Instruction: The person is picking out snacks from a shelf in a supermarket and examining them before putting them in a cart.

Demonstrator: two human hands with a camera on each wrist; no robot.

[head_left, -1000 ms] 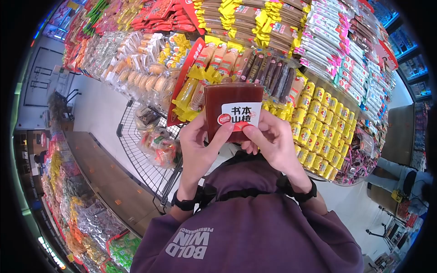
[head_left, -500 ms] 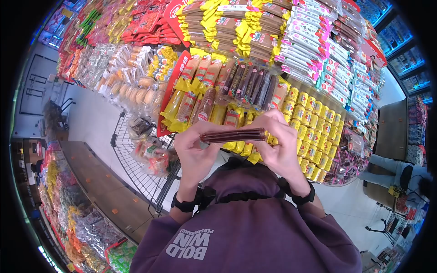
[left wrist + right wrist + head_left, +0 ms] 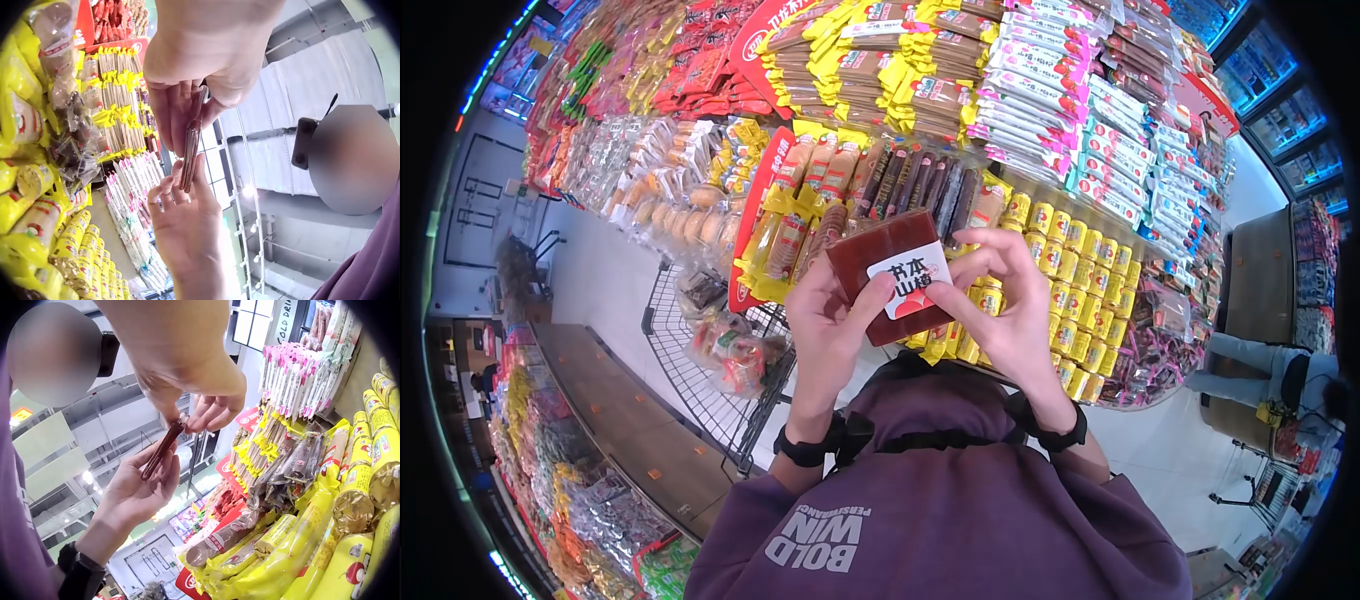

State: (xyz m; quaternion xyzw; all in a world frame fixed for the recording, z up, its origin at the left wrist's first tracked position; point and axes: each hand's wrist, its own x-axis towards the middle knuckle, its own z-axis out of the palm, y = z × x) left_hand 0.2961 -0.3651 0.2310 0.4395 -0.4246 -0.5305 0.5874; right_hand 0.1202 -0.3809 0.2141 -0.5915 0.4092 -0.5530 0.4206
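A flat, dark red hawthorn snack pack (image 3: 900, 315) with a white label hangs tilted in front of the chest in the head view. My left hand (image 3: 825, 320) grips its left side, thumb over the label and fingers behind. At the opposite edge, my right hand (image 3: 1010, 320) pinches a corner, its thumb on the label and some fingers raised off the pack. The left wrist view shows the pack (image 3: 192, 147) edge-on between both hands. Seen from the right wrist, thumb and fingers meet at the upper end of the pack (image 3: 164, 447).
Beyond the hands stands a display heaped with yellow-wrapped rolls (image 3: 1090, 270), dark sticks (image 3: 910, 185) and pink-and-white packets (image 3: 1035, 80). A wire shopping cart (image 3: 700, 370) holding bagged goods is at the left. Another person's legs (image 3: 1245, 365) show at the right.
The pack went from label-up to edge-on, then back to label-up, now tilted. The right hand's fingers have spread away from the pack's back. The display has shifted left in view.
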